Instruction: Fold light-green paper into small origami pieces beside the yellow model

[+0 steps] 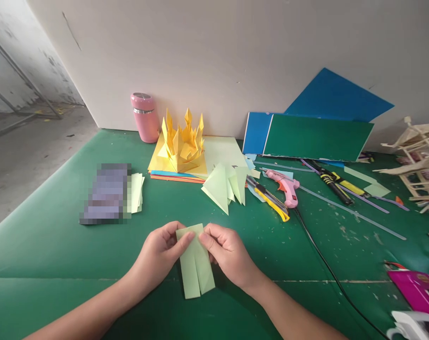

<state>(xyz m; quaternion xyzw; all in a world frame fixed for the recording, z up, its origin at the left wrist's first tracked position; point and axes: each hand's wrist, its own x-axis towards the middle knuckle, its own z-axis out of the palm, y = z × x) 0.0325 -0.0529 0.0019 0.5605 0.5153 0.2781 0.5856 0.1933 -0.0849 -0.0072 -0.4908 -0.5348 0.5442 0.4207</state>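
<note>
Currently, left hand (162,249) and right hand (229,250) firmly pinch a folded pale-green paper rectangle (190,267) above the green worktop (72,264); yellow folded-paper crown (181,158) and pink cylindrical flask (147,126) stand near its far edge.

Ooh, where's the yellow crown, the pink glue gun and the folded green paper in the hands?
Yellow crown (180,160), head view: on its lower front.
Pink glue gun (289,191), head view: on its handle.
Folded green paper (189,265), head view: on its left flap.

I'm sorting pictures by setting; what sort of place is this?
Probably a papercraft workspace: it shows a spiky, folded yellow paper crown, a pink pistol-shaped glue gun and a slim yellow-and-black utility knife.
</note>
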